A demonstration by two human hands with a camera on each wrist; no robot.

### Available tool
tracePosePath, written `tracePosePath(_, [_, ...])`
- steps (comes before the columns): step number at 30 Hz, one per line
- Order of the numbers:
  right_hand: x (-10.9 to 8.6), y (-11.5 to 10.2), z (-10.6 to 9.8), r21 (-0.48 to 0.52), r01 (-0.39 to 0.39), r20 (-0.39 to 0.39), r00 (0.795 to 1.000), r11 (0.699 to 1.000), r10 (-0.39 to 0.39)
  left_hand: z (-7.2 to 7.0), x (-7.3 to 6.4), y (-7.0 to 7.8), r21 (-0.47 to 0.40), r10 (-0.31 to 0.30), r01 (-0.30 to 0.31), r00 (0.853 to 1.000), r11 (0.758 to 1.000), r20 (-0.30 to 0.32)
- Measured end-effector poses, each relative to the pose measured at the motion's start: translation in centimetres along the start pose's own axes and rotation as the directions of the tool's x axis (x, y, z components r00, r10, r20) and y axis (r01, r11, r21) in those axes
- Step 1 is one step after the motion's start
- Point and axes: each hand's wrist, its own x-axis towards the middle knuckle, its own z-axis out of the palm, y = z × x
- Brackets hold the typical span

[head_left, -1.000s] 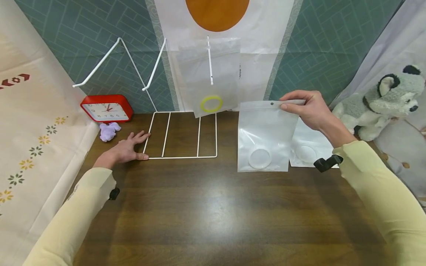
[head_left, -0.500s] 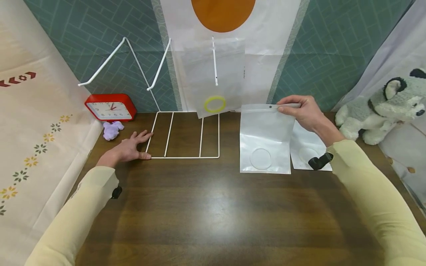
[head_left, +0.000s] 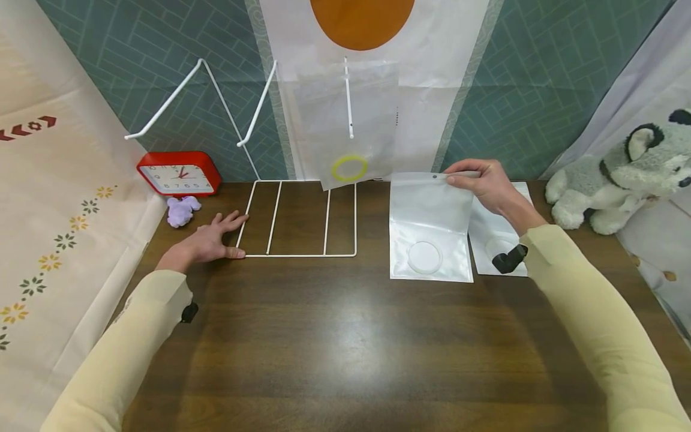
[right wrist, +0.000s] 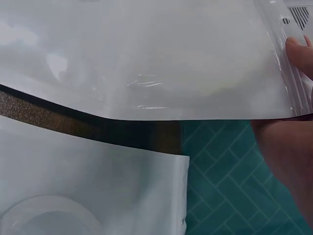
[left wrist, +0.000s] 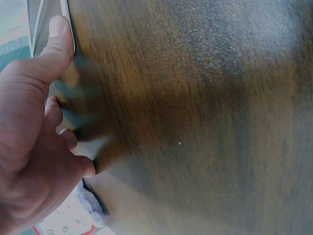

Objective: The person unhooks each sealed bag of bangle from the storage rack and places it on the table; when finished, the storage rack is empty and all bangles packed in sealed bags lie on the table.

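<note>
My left hand (head_left: 207,241) rests with spread fingers at the left end of the white wire rack's (head_left: 297,256) base; in the left wrist view its thumb (left wrist: 57,36) touches the wire. On the right, my right hand (head_left: 486,187) pinches the top right edge of a white-and-clear zip bag (head_left: 429,219) between thumb and fingers. A round ring shape shows low in that bag, whose lower part seems to lie on the table. Partly under my right forearm is a second, similar bag (head_left: 491,231). Another clear bag (head_left: 372,114) with a yellow ring (head_left: 349,168) hangs at the rack's right arm (head_left: 348,108).
A red clock (head_left: 180,174) and a small purple plush toy (head_left: 182,211) sit behind my left hand. Two bent white arms (head_left: 167,102) of the rack stick out at the upper left. A grey-and-white plush dog (head_left: 621,174) sits at the right. Patterned cloth (head_left: 486,108) covers the back.
My right hand has come slightly down and to the left with the pinched bag, uncovering more of the second bag. The left hand stays on the rack. The head view shifted a little.
</note>
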Motion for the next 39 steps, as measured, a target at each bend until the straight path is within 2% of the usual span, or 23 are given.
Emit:
tracePosePath(7, [0.5, 0.7, 0.1, -0.069, -0.048, 0.025, 0.998, 0.997, 0.049, 0.0, -0.1, 0.1, -0.010, -0.013, 0.013, 1.000, 1.000, 0.003])
tracePosePath(20, [1.3, 2.3, 0.4, -0.089, -0.073, 0.032, 0.997, 0.993, 0.076, 0.0, -0.2, 0.0, -0.010, -0.021, 0.021, 1.000, 1.000, 0.008])
tracePosePath(29, [2.3, 3.0, 0.5, -0.136, -0.120, 0.025, 0.992, 0.983, 0.125, 0.0, 0.0, 0.0, -0.018, -0.018, 0.018, 1.000, 1.000, 0.013])
tracePosePath(39, [3.4, 3.6, 0.7, -0.199, -0.125, 0.035, 0.990, 0.972, 0.135, -0.1, 0.1, 0.0, -0.005, -0.016, 0.016, 1.000, 1.000, 0.013])
